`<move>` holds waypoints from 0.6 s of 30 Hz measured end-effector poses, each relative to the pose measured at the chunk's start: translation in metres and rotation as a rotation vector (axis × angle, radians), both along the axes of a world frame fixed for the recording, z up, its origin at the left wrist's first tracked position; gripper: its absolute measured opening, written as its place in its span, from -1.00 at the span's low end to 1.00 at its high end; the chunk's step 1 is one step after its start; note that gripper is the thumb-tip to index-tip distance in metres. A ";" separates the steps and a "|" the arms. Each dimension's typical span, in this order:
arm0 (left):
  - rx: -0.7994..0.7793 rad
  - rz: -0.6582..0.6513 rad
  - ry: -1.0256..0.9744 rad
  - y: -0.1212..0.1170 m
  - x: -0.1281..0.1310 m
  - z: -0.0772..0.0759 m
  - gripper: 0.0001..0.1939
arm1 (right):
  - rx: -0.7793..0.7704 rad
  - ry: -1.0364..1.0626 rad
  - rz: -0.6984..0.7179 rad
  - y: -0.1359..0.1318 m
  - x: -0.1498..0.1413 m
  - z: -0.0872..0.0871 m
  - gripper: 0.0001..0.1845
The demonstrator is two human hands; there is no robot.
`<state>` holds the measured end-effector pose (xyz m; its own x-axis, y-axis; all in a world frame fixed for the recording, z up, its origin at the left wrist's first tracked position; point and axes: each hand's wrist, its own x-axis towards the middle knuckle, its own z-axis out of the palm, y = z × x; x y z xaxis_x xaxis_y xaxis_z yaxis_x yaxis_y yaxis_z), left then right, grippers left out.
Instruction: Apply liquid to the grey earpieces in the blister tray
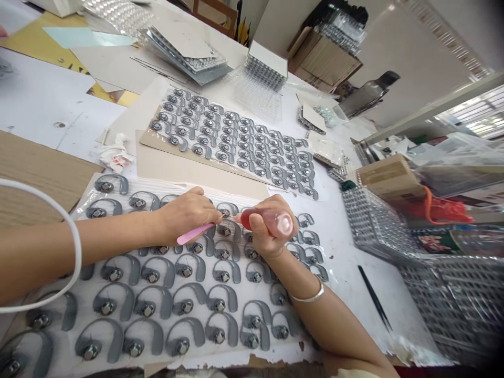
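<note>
The left hand [195, 212] has its grip closed on pink tweezers [196, 233], tips at a grey ear-hook part [226, 211] in the near array. The right hand [271, 226] has its grip clamped around a red bottle [268, 221], nozzle beside those tips. Black tweezers [375, 298] lie on the surface [354, 273] at right.

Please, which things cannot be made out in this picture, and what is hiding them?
All in the head view:
- Middle of the pink tool: hidden by the left hand.
- Part of the red bottle: behind the right hand's fingers.
- Any drop at its nozzle: too small.
- Some grey pieces: under the left forearm.
- Green label: blurred.
- Lower-left grey piece: cut off by the picture's edge.
</note>
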<state>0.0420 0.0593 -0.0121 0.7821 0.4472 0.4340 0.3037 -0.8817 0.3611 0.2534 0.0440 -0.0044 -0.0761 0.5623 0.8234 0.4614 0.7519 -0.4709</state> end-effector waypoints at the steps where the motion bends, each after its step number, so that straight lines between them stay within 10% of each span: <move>1: 0.002 -0.003 0.001 0.000 0.000 -0.001 -0.87 | 0.000 0.011 0.001 0.000 0.000 0.000 -0.88; 18: -0.061 0.011 -0.018 0.003 0.000 0.000 -0.85 | -0.038 -0.039 0.001 0.001 -0.002 -0.001 -0.87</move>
